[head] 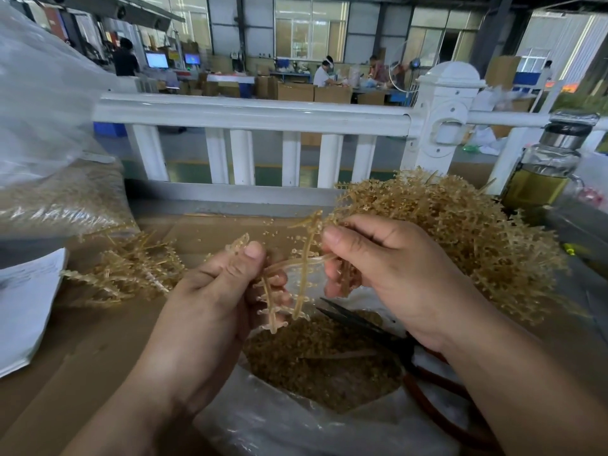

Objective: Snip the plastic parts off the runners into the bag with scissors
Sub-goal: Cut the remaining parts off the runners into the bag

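Observation:
A tan plastic runner [304, 258] with small knobbed parts hangs between my two hands above the open clear bag [296, 422], which holds a heap of snipped tan parts [322, 360]. My left hand [210, 297] pinches the runner's left branch between thumb and fingers. My right hand [391, 274] grips the runner's right end with curled fingers. Black-bladed scissors [371, 329] with red handles lie on the bag under my right wrist, held by neither hand.
A big pile of uncut runners [460, 232] lies at the right, a smaller pile [131, 271] at the left. A filled clear bag [59, 192] and white papers [23, 307] sit far left. A glass bottle [546, 166] stands by the white railing [250, 116].

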